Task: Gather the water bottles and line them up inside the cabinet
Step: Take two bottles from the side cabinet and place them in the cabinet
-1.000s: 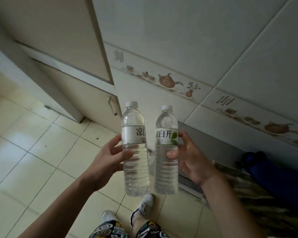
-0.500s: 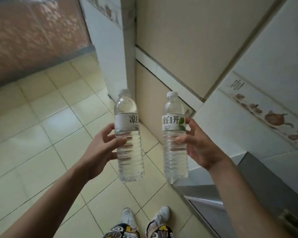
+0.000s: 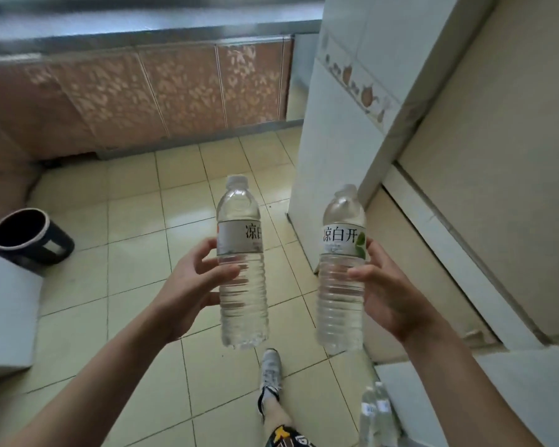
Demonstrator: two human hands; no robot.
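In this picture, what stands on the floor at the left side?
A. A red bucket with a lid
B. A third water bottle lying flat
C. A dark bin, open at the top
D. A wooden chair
C: a dark bin with a pale rim sits on the tiled floor at the left, its open mouth showing.
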